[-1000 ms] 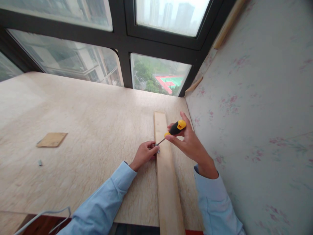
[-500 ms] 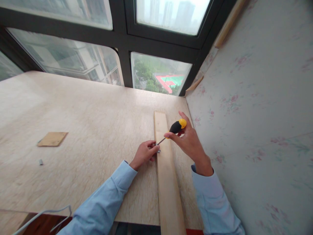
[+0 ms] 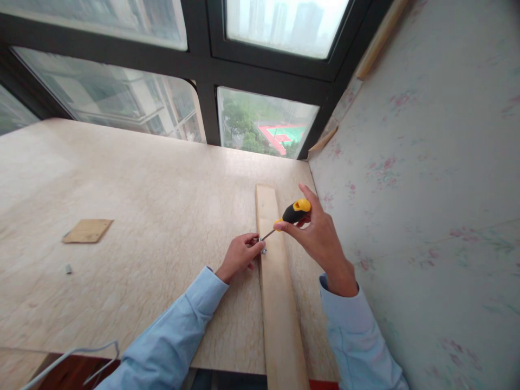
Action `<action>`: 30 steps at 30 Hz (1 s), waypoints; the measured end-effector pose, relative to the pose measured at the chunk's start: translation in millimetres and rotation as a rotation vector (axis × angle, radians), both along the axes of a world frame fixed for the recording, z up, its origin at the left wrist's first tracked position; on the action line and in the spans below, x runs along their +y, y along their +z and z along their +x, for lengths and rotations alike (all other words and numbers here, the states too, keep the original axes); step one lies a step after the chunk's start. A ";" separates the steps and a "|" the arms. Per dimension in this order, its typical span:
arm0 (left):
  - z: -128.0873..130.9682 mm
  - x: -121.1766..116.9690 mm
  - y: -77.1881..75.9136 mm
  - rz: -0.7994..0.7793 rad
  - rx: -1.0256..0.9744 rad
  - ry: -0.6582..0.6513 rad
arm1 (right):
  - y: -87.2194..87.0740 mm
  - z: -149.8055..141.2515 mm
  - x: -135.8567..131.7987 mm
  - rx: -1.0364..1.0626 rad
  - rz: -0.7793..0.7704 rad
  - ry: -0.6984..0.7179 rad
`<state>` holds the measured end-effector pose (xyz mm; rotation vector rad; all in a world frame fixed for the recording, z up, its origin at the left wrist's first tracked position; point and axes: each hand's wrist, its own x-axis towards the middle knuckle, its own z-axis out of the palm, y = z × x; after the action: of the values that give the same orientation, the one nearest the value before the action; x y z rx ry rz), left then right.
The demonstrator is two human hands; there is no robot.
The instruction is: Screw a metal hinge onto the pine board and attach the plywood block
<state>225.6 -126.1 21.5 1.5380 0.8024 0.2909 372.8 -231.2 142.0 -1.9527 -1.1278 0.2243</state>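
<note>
A long pale wooden board [image 3: 280, 303] lies on the stone-patterned ledge and runs toward the window. My right hand [image 3: 320, 235] is closed around the black and yellow handle of a screwdriver [image 3: 294, 211], tilted so its shaft points down and left. The tip meets a small shiny metal piece [image 3: 264, 251] at the board's left edge. Against that edge, my left hand [image 3: 242, 253] pinches at the metal piece, which its fingers partly cover. What kind of fitting this is I cannot make out.
On the ledge [image 3: 162, 216] to the left lie a small square wooden plate [image 3: 88, 231] and a little grey metal piece [image 3: 69, 268]. A white cable [image 3: 73, 353] loops at the lower left. A papered wall [image 3: 430, 206] rises close by my right arm; the dark-framed window [image 3: 268, 70] stands ahead.
The screwdriver handle has turned, showing a different side of its yellow end. My right hand and wrist have shifted slightly right and down. My left hand and the board stay put.
</note>
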 end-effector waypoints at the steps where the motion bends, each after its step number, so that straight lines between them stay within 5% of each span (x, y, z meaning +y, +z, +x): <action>1: 0.0 0.0 0.1 0.001 0.000 0.000 | -1.7 1.0 0.3 -0.007 -0.005 -0.019; 9: -0.1 1.1 -1.3 0.007 0.000 -0.007 | -5.9 -3.7 -7.6 0.408 0.145 0.403; 11: -0.3 0.9 -1.8 0.011 0.005 -0.004 | -2.5 -5.6 -6.8 0.386 0.131 0.368; 17: -1.1 0.1 -0.1 0.024 -0.006 -0.013 | 0.2 -6.9 2.7 0.024 0.035 -0.040; 19: -1.5 0.1 1.1 0.032 -0.008 -0.025 | -2.2 -6.4 2.5 0.054 0.048 -0.003; 25: -1.7 0.1 3.5 0.032 0.007 -0.027 | -4.9 -5.6 -6.7 0.343 0.094 0.393; 30: -1.9 0.1 0.8 0.022 0.016 -0.056 | -0.6 -6.1 -2.6 0.236 0.058 0.217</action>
<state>223.6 -126.0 22.3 1.5826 0.7696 0.2475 366.7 -233.8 141.4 -1.7018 -1.1735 0.5185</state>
